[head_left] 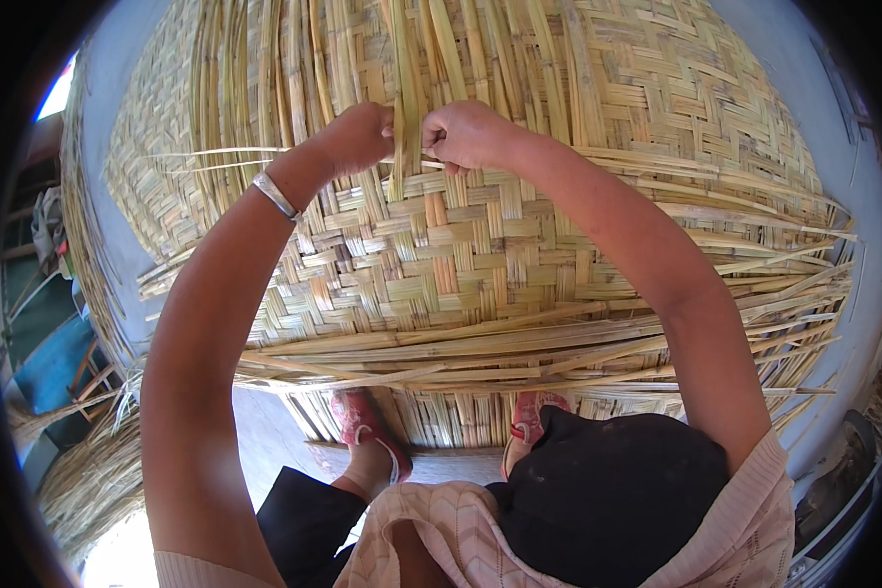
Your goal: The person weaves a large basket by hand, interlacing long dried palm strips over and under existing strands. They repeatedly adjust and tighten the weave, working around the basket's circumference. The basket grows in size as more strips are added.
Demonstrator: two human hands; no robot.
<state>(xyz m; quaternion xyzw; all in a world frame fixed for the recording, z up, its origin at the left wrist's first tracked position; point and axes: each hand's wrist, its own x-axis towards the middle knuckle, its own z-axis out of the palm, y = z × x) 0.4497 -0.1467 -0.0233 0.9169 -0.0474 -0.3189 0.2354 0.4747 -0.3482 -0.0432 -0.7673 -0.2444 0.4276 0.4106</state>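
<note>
A large mat of woven split reed [441, 245] lies spread out before me, its pale green and tan strips crossing in a diagonal pattern. My left hand [361, 139], with a silver bangle on the wrist, is closed at the far edge of the close weave. Facing it, my right hand [468, 135] is closed too, thumb and fingers pinched on the reed strips. Between the two hands a wide greenish reed strip [407, 98] runs lengthwise, its near end over the weave. My curled fingers partly hide what they grip.
Loose lengthwise strips [255, 69] fan out beyond my hands. Long crosswise strips [461, 353] lie unwoven nearer me, their ends sticking out at the right. My feet in red shoes [363, 421] stand at the near edge. A bundle of dry stalks [93, 470] rests at the left.
</note>
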